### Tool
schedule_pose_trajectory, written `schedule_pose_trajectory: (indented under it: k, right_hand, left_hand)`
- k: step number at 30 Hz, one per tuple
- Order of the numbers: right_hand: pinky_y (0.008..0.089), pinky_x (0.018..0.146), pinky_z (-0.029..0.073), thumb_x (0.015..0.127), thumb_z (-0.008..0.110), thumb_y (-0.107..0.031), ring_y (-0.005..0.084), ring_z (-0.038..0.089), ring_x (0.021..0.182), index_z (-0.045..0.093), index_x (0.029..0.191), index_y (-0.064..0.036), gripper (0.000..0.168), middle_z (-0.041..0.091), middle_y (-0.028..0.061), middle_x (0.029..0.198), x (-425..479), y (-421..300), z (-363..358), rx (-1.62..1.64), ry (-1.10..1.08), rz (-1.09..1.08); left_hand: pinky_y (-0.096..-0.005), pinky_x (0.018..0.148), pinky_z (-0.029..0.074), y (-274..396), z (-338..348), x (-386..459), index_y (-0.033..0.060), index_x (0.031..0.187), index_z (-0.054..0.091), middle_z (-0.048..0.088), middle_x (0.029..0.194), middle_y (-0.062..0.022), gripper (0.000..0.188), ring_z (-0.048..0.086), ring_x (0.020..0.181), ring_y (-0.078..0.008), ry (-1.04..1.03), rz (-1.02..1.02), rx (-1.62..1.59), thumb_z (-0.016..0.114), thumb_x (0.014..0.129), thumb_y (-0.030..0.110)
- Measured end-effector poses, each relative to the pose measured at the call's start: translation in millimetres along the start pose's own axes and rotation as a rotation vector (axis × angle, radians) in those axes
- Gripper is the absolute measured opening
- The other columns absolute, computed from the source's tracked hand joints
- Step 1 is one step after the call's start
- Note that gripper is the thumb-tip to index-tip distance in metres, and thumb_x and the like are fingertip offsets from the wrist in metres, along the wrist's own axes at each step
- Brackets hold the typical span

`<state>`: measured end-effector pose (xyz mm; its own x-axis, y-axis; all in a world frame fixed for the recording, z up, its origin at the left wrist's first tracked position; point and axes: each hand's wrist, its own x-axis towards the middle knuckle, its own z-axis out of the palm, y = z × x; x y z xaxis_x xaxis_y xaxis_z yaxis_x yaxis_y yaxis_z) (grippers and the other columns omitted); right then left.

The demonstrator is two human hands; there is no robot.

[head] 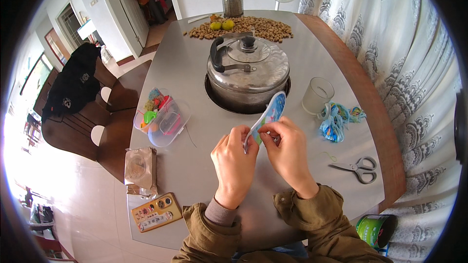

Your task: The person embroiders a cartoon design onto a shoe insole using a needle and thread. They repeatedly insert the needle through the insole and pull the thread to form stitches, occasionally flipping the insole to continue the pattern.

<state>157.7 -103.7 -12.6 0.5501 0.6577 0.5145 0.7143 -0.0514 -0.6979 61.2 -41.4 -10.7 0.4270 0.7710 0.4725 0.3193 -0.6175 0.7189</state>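
A padded insole (275, 109) with a white edge and a blue, green and pink patterned face stands nearly edge-on above the table. My left hand (236, 162) grips its lower end from the left. On the patterned side, my right hand (289, 149) has its thumb and forefinger pinched together against the insole; whether a needle or thread is between them is too small to tell. Grey-handled scissors (360, 170) lie to the right of my right hand, beside a short green thread (331, 156). Farther up rests a bundle of blue and multicoloured thread (338, 121).
A large metal kettle (246, 80) sits in the table's round opening, with peanuts (267, 29) and yellow-green fruits (222, 26) behind. A glass mug (315, 98) stands right. Leftward are a plastic box (168, 128) of threads, a wrapped package (139, 168) and a phone (156, 212).
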Motion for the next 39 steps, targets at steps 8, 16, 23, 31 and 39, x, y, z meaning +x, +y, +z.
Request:
schedule_pose_trajectory:
  k: [8,16,23,31,39]
  right_hand:
    - [0.036,0.058,0.043,0.071,0.061,-0.001,0.0291,0.055,0.064,0.061,0.074,-0.001,0.004,0.054,0.0118,0.072,-0.3,-1.3,1.7,-0.001,-0.03,0.06]
    - [0.0347,0.055,0.042,0.071,0.06,-0.001,0.0277,0.053,0.066,0.06,0.074,-0.003,0.003,0.052,0.0086,0.072,-0.5,-12.4,-4.0,-0.075,0.041,-0.107]
    - [0.0308,0.051,0.04,0.071,0.06,0.003,0.0232,0.051,0.059,0.061,0.078,-0.004,0.01,0.05,0.0067,0.069,-0.5,-27.6,-25.7,0.047,0.066,-0.125]
    - [0.0233,0.049,0.037,0.071,0.063,0.003,0.0132,0.046,0.056,0.064,0.081,-0.005,0.013,0.047,0.0033,0.068,-2.8,-52.4,-48.3,0.217,0.025,-0.064]
    - [0.0197,0.049,0.037,0.072,0.065,0.003,0.0075,0.046,0.059,0.065,0.08,-0.004,0.011,0.045,0.0004,0.07,-7.3,-58.5,-57.1,0.427,-0.067,0.047]
  left_hand:
    - [-0.0272,0.059,0.05,-1.5,0.2,-1.8,0.0017,0.087,0.057,0.064,0.074,-0.0117,0.014,0.065,0.066,-0.0198,0.009,-0.028,-0.013,0.061,0.073,0.003]
    - [-0.0248,0.057,0.049,11.0,-7.6,-1.4,0.0023,0.083,0.055,0.063,0.071,-0.0092,0.016,0.064,0.062,-0.0178,0.109,0.072,-0.045,0.063,0.07,-0.002]
    - [-0.0244,0.053,0.047,23.4,-17.1,-2.2,0.0027,0.078,0.058,0.061,0.067,-0.0072,0.018,0.06,0.058,-0.018,0.232,0.359,0.024,0.065,0.065,-0.006]
    - [-0.0245,0.055,0.049,37.1,-39.9,-8.7,0.0048,0.078,0.058,0.063,0.071,-0.0055,0.025,0.062,0.064,-0.0176,0.333,0.662,0.105,0.068,0.06,-0.009]
    - [-0.0239,0.058,0.051,50.0,-63.8,-16.7,0.0046,0.079,0.054,0.065,0.078,-0.0071,0.029,0.063,0.071,-0.0182,0.239,0.775,0.127,0.071,0.059,-0.007]
